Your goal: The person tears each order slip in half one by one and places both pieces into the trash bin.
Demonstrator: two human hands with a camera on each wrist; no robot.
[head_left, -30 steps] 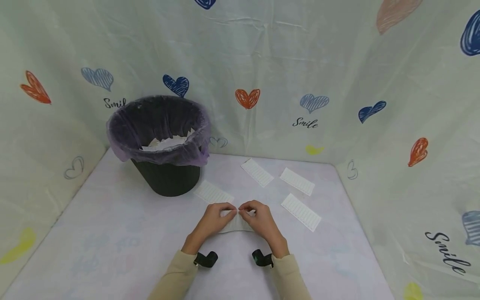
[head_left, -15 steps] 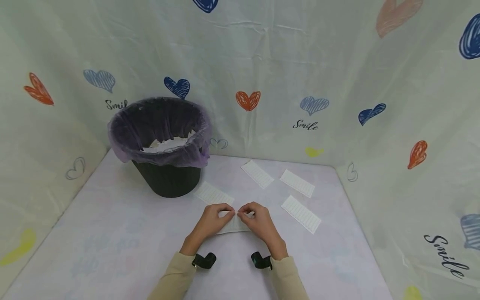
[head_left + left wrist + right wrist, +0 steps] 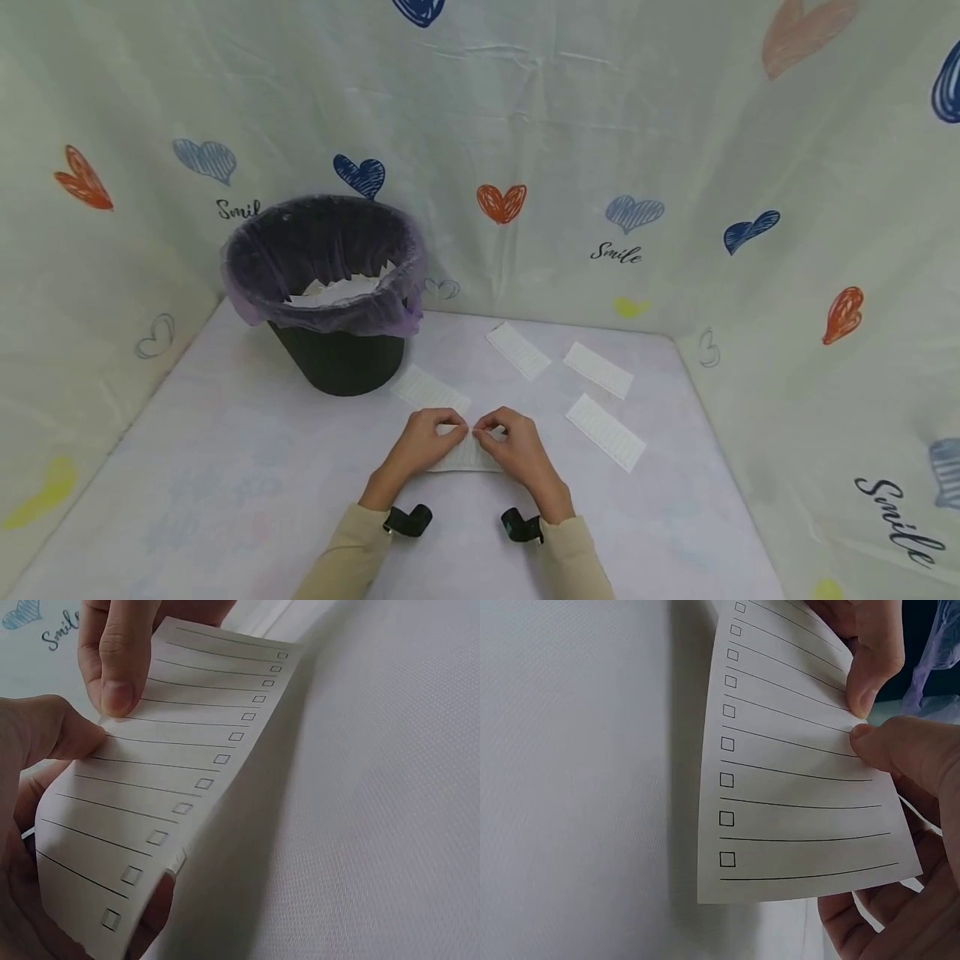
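A checklist slip (image 3: 467, 457), white with ruled lines and a row of small checkboxes, is held between both hands, long side across. My left hand (image 3: 422, 442) pinches its far edge near the middle, thumb on the printed face. Right beside it, my right hand (image 3: 517, 446) pinches the same edge, the two thumbs (image 3: 881, 742) almost meeting. In the left wrist view the slip (image 3: 172, 735) bows, and its near left end curls over the fingers below. The right wrist view shows the slip (image 3: 795, 795) in one piece, raised at a slant over the table.
Behind the hands lies one similar slip (image 3: 431, 389). Three more slips (image 3: 606, 432) lie to the right and back. A black bin (image 3: 348, 362) with a purple liner stands at the back left, paper pieces (image 3: 337, 290) inside. A heart-printed curtain (image 3: 555, 150) surrounds the table.
The slip's near edge, arched a second ago, now looks straighter. Both hands keep their pinch, fingertips shifted slightly left and nearer. The head view has moved slightly.
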